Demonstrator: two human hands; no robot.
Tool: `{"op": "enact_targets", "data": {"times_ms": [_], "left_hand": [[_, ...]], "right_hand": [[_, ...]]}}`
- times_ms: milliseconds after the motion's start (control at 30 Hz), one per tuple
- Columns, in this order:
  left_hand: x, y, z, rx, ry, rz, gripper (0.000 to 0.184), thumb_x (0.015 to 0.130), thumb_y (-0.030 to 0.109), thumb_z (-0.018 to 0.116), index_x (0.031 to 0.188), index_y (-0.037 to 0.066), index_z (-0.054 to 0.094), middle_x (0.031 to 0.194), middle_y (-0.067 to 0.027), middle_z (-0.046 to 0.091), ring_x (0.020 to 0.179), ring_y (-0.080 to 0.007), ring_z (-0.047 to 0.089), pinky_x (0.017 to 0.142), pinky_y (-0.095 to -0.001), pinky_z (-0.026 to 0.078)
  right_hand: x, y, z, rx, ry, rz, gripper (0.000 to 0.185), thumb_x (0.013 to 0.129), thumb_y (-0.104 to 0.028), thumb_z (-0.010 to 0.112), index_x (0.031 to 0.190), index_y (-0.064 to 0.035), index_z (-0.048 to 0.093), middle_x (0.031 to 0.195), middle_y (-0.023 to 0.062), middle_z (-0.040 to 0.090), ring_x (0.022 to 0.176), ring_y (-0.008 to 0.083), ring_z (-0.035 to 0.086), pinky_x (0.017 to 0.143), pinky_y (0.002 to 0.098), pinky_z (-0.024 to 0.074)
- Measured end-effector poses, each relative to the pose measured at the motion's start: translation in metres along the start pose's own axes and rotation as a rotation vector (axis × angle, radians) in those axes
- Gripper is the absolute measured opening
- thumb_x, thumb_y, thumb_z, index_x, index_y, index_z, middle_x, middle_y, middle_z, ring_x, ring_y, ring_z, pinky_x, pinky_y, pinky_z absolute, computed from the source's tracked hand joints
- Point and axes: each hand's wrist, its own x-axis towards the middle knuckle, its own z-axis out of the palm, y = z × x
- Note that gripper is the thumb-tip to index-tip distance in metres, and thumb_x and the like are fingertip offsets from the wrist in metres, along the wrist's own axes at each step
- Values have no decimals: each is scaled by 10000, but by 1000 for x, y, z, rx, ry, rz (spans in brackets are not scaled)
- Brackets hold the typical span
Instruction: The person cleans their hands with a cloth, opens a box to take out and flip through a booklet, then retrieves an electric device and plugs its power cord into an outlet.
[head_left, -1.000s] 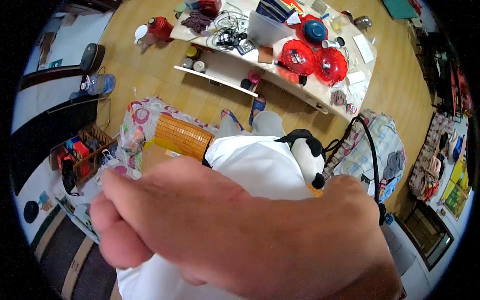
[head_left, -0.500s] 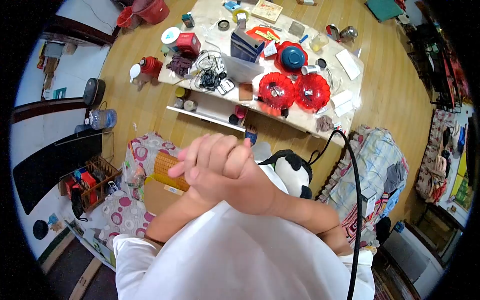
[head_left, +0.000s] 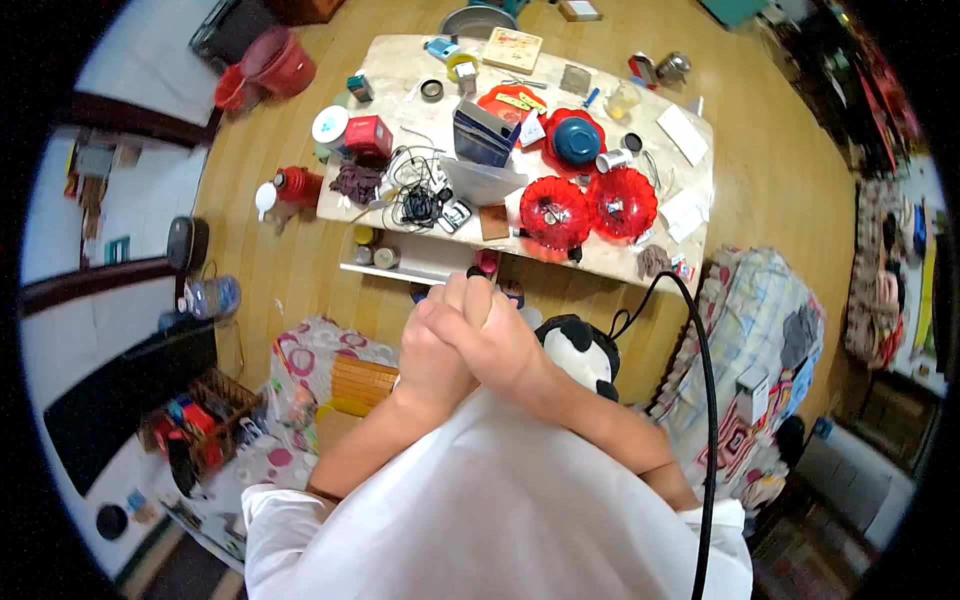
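Note:
My left hand [head_left: 428,352] and my right hand [head_left: 497,345] are clasped together in front of my chest. The fingers are folded over each other, with the right thumb lying across the left hand. No object shows between the palms, though their inside is hidden. Just beyond the knuckles is the open white drawer [head_left: 400,271] of the table [head_left: 600,265], with several jars inside. A black-and-white plush toy [head_left: 570,358] lies close by the right wrist.
On the table stand red scalloped dishes [head_left: 556,212], a teal bowl [head_left: 577,140], a dark blue box [head_left: 485,134] and tangled black cables [head_left: 418,200]. A black cable [head_left: 711,400] hangs at right. Cloth-covered seats are at left [head_left: 315,345] and right [head_left: 740,300].
The clasped hands have rotated; the left fingers that stuck out to the left are now folded in. My view has tilted slightly, showing more beyond the table's far edge.

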Motion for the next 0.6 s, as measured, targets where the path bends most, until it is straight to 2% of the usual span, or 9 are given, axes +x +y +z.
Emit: {"op": "enact_targets", "data": {"times_ms": [33,100,167,233,267,333,467,533,600], "left_hand": [[0,-10,-3,6,-23,33,223,797,222,658,875,85,499,819,-84,575,715,-251,638,552,-372,509],[4,-31,-10,4,-40,79,189,804,194,628,862,82,487,812,-81,571,697,-233,646,525,-352,523],[12,-51,-19,-3,-27,107,173,808,180,613,856,80,481,809,-79,569,687,-224,650,512,-342,530],[12,-69,-30,-78,-88,58,190,796,187,630,868,78,492,797,-93,585,616,-252,641,499,-340,527],[11,-79,-28,-85,-94,69,190,796,187,630,868,78,492,797,-93,585,616,-252,641,499,-340,527],[13,-95,-19,-224,-112,70,212,781,183,639,878,70,489,782,-94,603,597,-273,645,489,-369,525],[34,-111,-10,-420,-181,119,223,774,181,639,884,62,486,740,-111,591,593,-315,639,507,-404,522],[50,-115,4,-522,-209,133,278,753,228,700,888,62,524,733,-162,605,635,-400,617,570,-498,479],[76,-122,15,-548,-279,162,240,747,211,674,849,47,531,691,-177,607,631,-407,620,572,-491,496]], "right_hand": [[5,6,9,4,32,-5,343,939,-315,583,800,-3,549,767,122,600,723,198,559,690,346,459],[18,8,24,-54,25,-12,420,944,-363,559,804,33,543,701,180,610,656,268,614,634,393,496],[28,-1,42,-95,82,-92,469,949,-412,555,806,34,538,686,207,601,668,275,622,642,404,494],[35,-7,59,-91,46,139,442,974,-399,531,788,2,545,712,72,573,716,127,532,652,308,448],[38,-4,66,-87,60,144,442,974,-399,531,788,2,545,712,72,573,716,127,532,652,308,448],[49,4,75,-107,100,87,534,963,-476,523,814,36,559,717,222,626,696,287,645,638,407,495],[59,1,75,-160,227,107,562,961,-492,519,756,27,584,683,243,620,653,328,653,599,419,494],[71,9,63,-361,279,94,587,947,-496,537,677,21,605,617,252,601,588,395,636,566,449,496],[86,11,51,-501,297,35,585,940,-483,550,643,18,605,577,239,583,559,398,623,556,457,496]]}}
